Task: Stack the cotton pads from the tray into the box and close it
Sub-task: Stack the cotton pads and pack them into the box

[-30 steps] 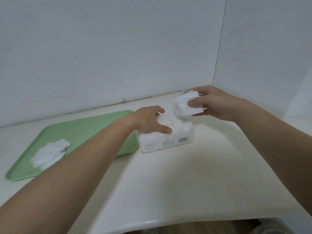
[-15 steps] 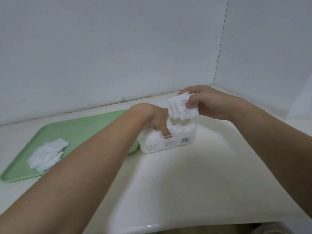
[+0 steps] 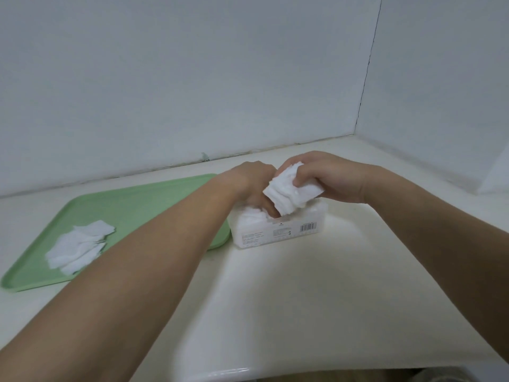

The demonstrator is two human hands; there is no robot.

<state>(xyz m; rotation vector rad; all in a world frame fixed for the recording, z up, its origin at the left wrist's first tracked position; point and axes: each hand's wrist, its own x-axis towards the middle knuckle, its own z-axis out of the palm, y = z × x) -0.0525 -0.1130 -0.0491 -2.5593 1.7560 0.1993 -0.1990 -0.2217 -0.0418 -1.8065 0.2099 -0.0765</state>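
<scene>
Tray: The green tray (image 3: 154,205) lies on the left side of the worktop (image 3: 303,299). It runs from near the left edge up toward the back edge.
Loose pads: A messy little pile of white loose pads (image 3: 78,245) lies on the tray, near the end that is closest to the worktop's left edge. The pads lie over each other and are not neat.
Left arm: My left arm reaches over the tray's right end toward the box.
Left hand: My left hand (image 3: 249,183) is on top of the box, bent down at the knuckles. My fingers are close together and poke down into the box, among the pads in there. The tips are hidden, so I cannot tell if they pinch something or just push.
Box: The box (image 3: 278,232) stands in the middle of the worktop, nearer the back edge than the front edge. It is just beside the tray's right end, and I cannot tell if the two touch. The top is open. The side facing me has a label with a bar code.
Pads in the box: White pads in the box (image 3: 252,216) fill its left part up to the top, under my left hand.
Stack of pads: A thick stack of pads (image 3: 289,193) is in the air just over the box. It is tilted, and its low corner is down by my left fingers at the opening.
Right hand: My right hand (image 3: 330,180) is above the right end of the box. My thumb is in front and my fingers curl round the back, and they squeeze the stack between them.
Wall: A plain pale wall (image 3: 192,78) stands behind the back edge and turns a corner at the back right.
</scene>
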